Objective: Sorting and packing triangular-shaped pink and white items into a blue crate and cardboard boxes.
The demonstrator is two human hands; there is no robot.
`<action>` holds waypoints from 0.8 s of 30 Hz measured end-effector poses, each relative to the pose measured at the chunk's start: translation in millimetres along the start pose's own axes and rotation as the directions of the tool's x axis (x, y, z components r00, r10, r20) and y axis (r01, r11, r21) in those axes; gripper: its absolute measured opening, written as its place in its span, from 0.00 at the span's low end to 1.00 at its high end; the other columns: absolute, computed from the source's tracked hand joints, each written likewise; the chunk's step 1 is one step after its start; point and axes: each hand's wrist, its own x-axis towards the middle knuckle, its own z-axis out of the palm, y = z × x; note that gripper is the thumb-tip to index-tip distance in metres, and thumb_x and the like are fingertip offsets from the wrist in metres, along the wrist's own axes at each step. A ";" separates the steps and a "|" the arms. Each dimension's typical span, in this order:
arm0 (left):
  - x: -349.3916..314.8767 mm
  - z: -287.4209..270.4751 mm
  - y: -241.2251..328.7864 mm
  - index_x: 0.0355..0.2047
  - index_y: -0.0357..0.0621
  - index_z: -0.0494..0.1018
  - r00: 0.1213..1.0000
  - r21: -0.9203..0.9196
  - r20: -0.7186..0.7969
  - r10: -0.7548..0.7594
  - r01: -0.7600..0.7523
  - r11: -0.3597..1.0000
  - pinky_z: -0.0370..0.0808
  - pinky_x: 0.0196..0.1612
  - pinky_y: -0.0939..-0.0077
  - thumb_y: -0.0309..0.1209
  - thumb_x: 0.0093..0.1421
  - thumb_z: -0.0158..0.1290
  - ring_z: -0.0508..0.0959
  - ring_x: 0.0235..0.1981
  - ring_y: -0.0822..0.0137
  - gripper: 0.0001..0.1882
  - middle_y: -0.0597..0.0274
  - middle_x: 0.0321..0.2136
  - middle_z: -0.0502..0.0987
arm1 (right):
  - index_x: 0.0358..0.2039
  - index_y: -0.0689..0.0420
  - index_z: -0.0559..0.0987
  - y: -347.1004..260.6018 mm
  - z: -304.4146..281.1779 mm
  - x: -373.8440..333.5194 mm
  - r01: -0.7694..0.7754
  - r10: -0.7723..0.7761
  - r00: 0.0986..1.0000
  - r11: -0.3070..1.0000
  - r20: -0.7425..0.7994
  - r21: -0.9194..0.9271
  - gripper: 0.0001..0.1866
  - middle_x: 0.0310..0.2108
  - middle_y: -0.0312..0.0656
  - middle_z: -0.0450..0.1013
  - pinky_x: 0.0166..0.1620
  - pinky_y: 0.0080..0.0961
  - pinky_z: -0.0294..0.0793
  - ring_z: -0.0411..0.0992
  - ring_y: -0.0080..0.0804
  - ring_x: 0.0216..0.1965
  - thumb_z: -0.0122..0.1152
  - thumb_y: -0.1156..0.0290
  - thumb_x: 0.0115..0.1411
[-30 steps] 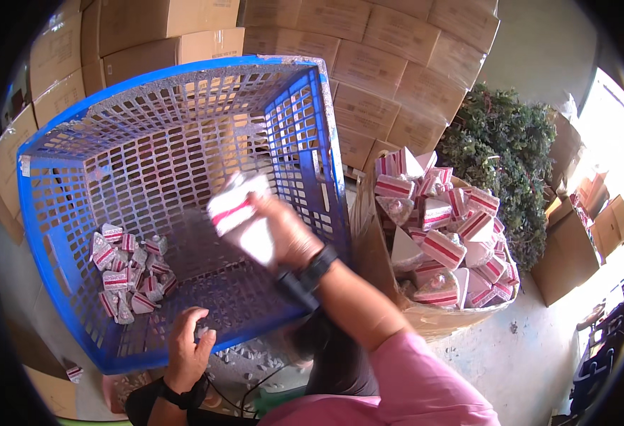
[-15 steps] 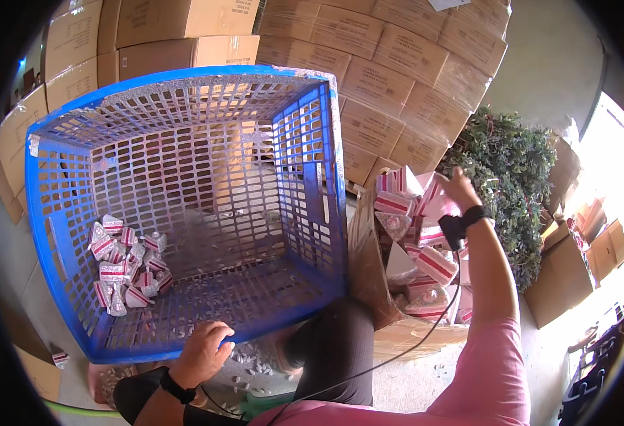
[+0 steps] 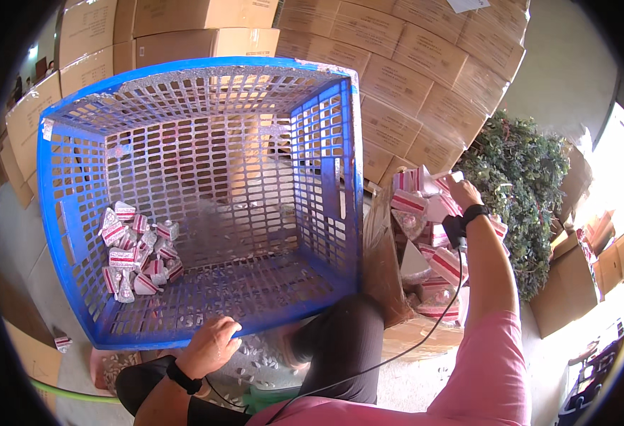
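My left hand (image 3: 214, 346) is closed over the near rim of a large blue plastic basket (image 3: 67, 280), its fingers curled at the edge. Inside the basket's lower left lies a small heap of wedge-shaped cake slices (image 3: 122, 258), white with pink-red bands, apparently in clear wrapping. To the right, my right hand (image 3: 466, 193) is at the top of a cardboard carton (image 3: 383, 263) filled with more such cake slices (image 3: 445, 264). Its fingers are bent around a pale slice at the pile's far edge, partly hidden by the hand.
Stacked brown cartons (image 3: 376, 78) stand behind the basket, some wrapped in film. A heap of green artificial foliage (image 3: 518, 192) sits right of the filled carton. Pale flakes (image 3: 258, 366) litter the floor near my knee (image 3: 344, 348). A black cable (image 3: 397, 355) runs from my right wrist.
My right hand has gone from spread fingers to fingers bent around a slice on the pile. My left hand stays on the rim. The whole view has shifted slightly.
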 end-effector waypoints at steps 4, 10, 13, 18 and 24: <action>1.4 4.4 -2.6 0.33 0.37 0.69 0.999 0.036 0.042 0.034 -0.036 0.999 0.68 0.40 0.65 0.27 0.49 0.50 0.70 0.36 0.51 0.10 0.52 0.32 0.71 | 0.31 0.57 0.77 -53.9 -3.5 -11.4 0.216 -0.227 0.968 0.971 -0.109 -0.102 0.20 0.34 0.49 0.73 0.39 0.40 0.69 0.70 0.44 0.42 0.43 0.56 0.53; -0.8 10.7 -15.1 0.34 0.36 0.69 0.993 0.057 0.088 -0.081 0.076 0.995 0.68 0.40 0.64 0.28 0.49 0.50 0.71 0.37 0.51 0.12 0.50 0.34 0.71 | 0.43 0.54 0.72 -223.4 37.9 -144.6 0.602 -0.600 0.797 0.779 -0.073 0.177 0.21 0.47 0.46 0.63 0.50 0.50 0.57 0.59 0.41 0.52 0.48 0.54 0.54; -2.5 14.5 -27.4 0.34 0.37 0.69 0.993 0.081 0.047 -0.105 0.101 0.992 0.69 0.39 0.63 0.29 0.49 0.50 0.71 0.37 0.49 0.12 0.48 0.34 0.71 | 0.43 0.55 0.72 -253.4 57.8 -194.5 0.765 -0.780 0.625 0.605 -0.029 0.219 0.20 0.48 0.47 0.62 0.51 0.49 0.55 0.57 0.40 0.52 0.48 0.58 0.53; -23.1 12.9 -46.9 0.35 0.36 0.68 0.998 0.099 -0.004 -0.055 0.055 0.994 0.68 0.39 0.61 0.29 0.49 0.50 0.71 0.37 0.48 0.13 0.47 0.34 0.71 | 0.31 0.57 0.77 -261.1 67.3 -225.0 0.790 -0.821 0.569 0.563 0.051 0.242 0.18 0.36 0.49 0.71 0.43 0.35 0.69 0.69 0.44 0.40 0.52 0.56 0.51; -23.9 7.8 -44.7 0.34 0.37 0.69 0.988 0.159 -0.029 -0.153 0.155 0.975 0.68 0.37 0.60 0.31 0.50 0.49 0.72 0.34 0.49 0.12 0.48 0.31 0.71 | 0.32 0.56 0.77 -243.9 60.2 -195.6 0.633 -0.795 0.594 0.556 0.123 0.539 0.14 0.30 0.49 0.74 0.39 0.34 0.71 0.73 0.44 0.34 0.51 0.61 0.49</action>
